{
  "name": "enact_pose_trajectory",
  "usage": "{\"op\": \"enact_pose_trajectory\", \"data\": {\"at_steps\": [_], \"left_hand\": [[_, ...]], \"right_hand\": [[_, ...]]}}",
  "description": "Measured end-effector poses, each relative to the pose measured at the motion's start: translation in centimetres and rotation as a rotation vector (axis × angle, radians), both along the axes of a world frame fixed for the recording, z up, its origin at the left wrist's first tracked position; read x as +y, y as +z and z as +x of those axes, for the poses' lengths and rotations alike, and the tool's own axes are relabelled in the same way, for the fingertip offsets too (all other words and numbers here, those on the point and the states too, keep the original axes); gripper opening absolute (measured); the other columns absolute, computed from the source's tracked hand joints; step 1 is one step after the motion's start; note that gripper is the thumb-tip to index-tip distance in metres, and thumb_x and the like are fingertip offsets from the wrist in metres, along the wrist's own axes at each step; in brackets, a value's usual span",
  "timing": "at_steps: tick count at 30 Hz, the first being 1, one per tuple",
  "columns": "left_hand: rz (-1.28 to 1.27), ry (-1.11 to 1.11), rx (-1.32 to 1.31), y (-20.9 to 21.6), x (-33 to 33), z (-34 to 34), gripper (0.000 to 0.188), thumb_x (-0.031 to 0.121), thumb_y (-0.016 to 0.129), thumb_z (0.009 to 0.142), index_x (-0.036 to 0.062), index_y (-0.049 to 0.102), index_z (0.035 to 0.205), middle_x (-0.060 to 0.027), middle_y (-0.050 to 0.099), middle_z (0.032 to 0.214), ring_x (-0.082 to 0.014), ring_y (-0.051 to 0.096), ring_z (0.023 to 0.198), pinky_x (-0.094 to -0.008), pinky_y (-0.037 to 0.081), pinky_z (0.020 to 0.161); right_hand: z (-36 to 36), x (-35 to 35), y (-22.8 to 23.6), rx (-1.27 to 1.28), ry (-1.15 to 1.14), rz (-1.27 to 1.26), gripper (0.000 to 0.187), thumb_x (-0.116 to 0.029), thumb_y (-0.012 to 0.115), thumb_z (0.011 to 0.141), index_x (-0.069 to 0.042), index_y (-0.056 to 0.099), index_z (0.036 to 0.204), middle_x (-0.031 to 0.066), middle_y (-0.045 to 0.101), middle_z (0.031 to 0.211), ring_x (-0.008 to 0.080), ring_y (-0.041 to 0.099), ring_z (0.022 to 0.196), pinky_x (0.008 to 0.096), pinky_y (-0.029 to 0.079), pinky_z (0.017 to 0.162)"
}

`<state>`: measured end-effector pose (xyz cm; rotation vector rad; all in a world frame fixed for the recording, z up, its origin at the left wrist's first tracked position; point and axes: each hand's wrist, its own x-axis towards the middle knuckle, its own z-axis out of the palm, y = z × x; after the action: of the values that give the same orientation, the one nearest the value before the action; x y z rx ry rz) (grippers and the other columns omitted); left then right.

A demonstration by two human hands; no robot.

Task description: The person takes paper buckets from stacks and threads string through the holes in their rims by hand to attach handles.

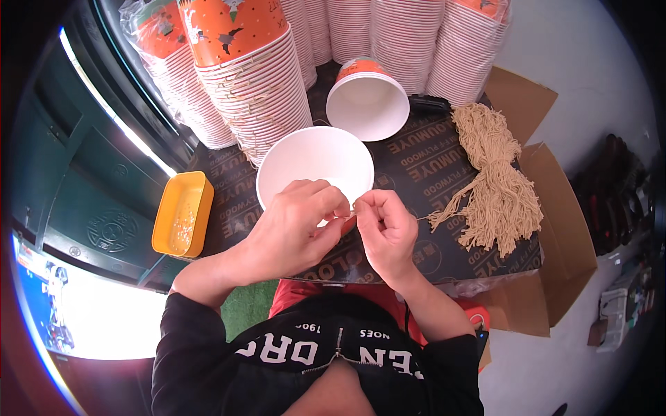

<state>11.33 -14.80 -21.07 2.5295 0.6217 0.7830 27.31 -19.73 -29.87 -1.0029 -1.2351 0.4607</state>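
A paper bucket [305, 156] lies tipped toward me at the table's near side, its white inside showing and a bit of its orange outside visible between my hands. My left hand [295, 225] is closed at its near rim, fingers over the inside and thumb outside. Just right of it, my right hand [388, 232] pinches a thin beige string [422, 218], a length of which sticks out to the right of the hand. Fingertips of both hands nearly meet at the rim; what lies between them is partly hidden.
Tall stacks of orange-and-white paper buckets [253, 97] line the table's back. Another bucket [368, 107] lies on its side before them. A bundle of beige strings [496, 180] lies right, near cardboard flaps [562, 236]. A yellow tray [201, 215] with small shiny bits stands left.
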Motion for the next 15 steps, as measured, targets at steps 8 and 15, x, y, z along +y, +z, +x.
{"op": "enact_pose_trajectory", "data": {"at_steps": [8, 15], "left_hand": [[-0.059, -0.017, -0.070, -0.5, 0.7, 0.2, 0.009, -0.002, 0.066, 0.081, 0.0004, 0.064, 0.090, -0.0104, 0.066, 0.082, -0.0248, 0.066, 0.078, -0.0351, 0.051, 0.072], [-0.113, 0.060, -0.075, -0.7, 1.3, 0.7, 0.006, 0.000, 0.067, 0.083, -0.0017, 0.066, 0.089, -0.0112, 0.068, 0.081, -0.0212, 0.067, 0.075, -0.0320, 0.051, 0.069]], "right_hand": [[0.1, 0.0, -0.1, -0.014, -0.005, 0.011, 0.004, 0.002, 0.066, 0.091, 0.001, 0.063, 0.093, -0.0001, 0.058, 0.061, 0.0009, 0.048, 0.053, 0.0210, 0.038, 0.048], [0.5, 0.2, -0.1, -0.148, -0.035, 0.119, 0.005, 0.003, 0.067, 0.089, 0.002, 0.067, 0.093, 0.0086, 0.064, 0.069, 0.0117, 0.061, 0.056, 0.0263, 0.045, 0.052]]}}
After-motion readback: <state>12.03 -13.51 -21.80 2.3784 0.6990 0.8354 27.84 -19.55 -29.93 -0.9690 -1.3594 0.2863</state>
